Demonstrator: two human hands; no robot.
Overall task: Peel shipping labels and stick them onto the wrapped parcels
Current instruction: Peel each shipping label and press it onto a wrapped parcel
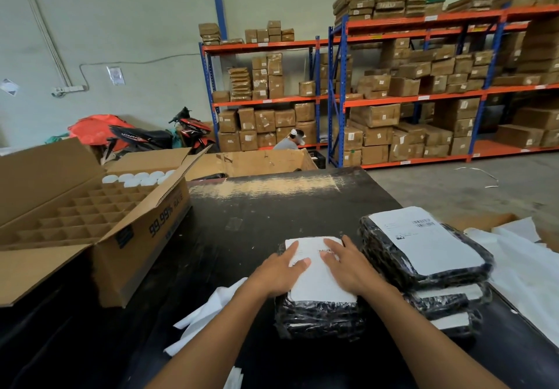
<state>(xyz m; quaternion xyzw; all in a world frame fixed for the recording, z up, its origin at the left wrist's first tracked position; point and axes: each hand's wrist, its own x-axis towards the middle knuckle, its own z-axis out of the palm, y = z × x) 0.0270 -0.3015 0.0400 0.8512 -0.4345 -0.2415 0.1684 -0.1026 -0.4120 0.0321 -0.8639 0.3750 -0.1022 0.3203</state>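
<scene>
Now pressing label [317, 270] flat on top wrapped parcel [320, 313], front-centre of black table [242, 231]; left hand [281, 270] & right hand [348, 264] fingers spread flat, gripping nothing; probably soft, slippery wrap w/ light contents; best lifted by side edges.

warehouse: pallet racks [423, 98] stacked with cartons [375, 114], concrete floor [453, 185].
</scene>
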